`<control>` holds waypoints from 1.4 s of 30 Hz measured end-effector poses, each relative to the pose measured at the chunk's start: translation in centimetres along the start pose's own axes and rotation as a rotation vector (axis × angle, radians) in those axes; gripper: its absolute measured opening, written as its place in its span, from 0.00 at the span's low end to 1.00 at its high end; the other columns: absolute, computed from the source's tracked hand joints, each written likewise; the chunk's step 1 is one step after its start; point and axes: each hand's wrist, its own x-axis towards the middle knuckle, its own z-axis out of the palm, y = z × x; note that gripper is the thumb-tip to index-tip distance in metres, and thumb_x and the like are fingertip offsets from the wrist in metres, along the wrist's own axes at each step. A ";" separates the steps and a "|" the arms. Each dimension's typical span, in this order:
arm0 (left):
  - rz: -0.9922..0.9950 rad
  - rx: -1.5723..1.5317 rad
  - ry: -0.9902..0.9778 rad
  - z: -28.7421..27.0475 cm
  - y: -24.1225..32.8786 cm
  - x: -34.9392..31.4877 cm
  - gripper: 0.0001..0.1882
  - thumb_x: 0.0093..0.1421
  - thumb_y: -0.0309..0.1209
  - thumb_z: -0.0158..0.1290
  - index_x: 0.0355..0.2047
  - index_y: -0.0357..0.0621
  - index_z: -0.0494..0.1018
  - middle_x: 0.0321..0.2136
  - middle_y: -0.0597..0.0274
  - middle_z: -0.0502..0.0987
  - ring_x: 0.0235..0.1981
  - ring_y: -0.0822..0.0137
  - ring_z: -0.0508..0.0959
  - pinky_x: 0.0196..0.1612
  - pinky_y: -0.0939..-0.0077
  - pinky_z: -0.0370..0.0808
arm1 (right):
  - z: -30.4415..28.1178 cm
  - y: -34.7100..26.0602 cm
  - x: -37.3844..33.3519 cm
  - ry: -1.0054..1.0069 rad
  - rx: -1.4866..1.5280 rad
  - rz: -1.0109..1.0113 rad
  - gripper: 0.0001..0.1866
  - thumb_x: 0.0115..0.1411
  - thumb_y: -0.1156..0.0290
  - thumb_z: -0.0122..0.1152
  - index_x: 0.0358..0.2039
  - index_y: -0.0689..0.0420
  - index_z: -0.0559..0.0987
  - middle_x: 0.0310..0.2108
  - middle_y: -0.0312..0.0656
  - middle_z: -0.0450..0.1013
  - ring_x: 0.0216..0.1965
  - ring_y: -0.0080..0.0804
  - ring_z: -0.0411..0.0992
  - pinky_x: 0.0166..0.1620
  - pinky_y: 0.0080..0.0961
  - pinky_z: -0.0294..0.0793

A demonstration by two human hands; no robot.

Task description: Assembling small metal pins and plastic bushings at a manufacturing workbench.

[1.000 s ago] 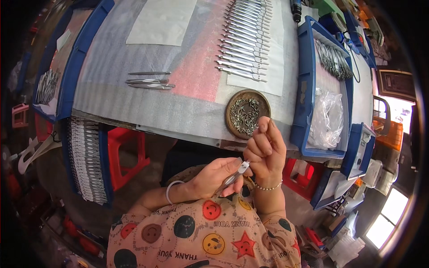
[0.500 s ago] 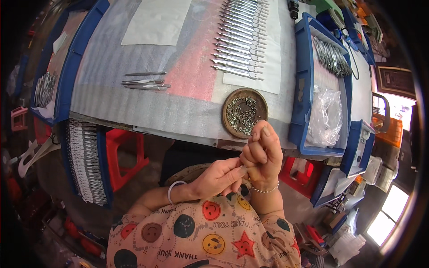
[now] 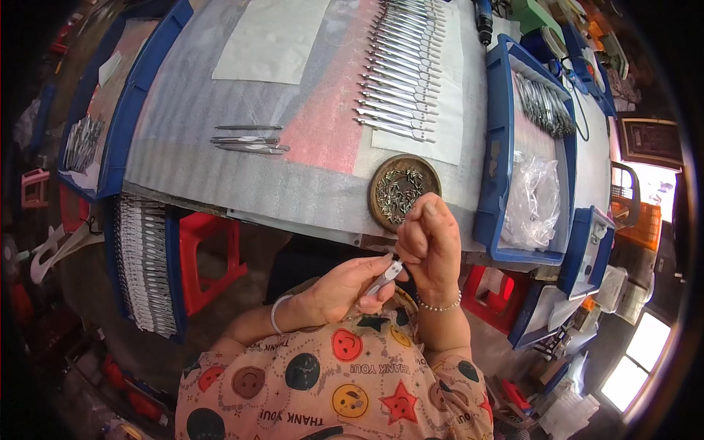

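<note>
My left hand [image 3: 348,290] is closed round a slim silver metal tool [image 3: 393,271] whose flat end shows small dark holes. Beside that end, my right hand [image 3: 436,238] is curled up with thumb and fingers pressed together; anything in its fingers is hidden or too small to name. Just beyond the right hand stands a round brown bowl [image 3: 376,207] of small silver pins [image 3: 402,192]. Further back, a long row of slim silver tools [image 3: 400,95] lies on white paper. A few similar slim tools [image 3: 253,144] lie to the left on the table.
A blue tray [image 3: 490,198] on the right holds dark metal tools and a clear plastic bag [image 3: 532,202]. Another blue tray [image 3: 130,110] stands far left. Below the table edge are a bin of silver parts [image 3: 143,264] and red stools [image 3: 209,253]. White paper [image 3: 271,40] lies at the back.
The silver tool's flat end now shows in my left hand, where fingers covered it before. My right hand has shifted slightly, and the pin near its fingertips no longer shows.
</note>
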 end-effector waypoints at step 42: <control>0.764 0.589 0.159 -1.2 6.8 -7.3 0.16 0.65 0.23 0.41 0.52 0.33 0.61 0.43 0.53 0.73 0.41 0.72 0.74 0.47 0.77 0.71 | -1.4 -15.5 32.4 -0.060 -2.043 -0.868 0.06 0.49 0.79 0.54 0.30 0.58 0.73 0.33 0.50 0.70 0.36 0.51 0.70 0.39 0.40 0.71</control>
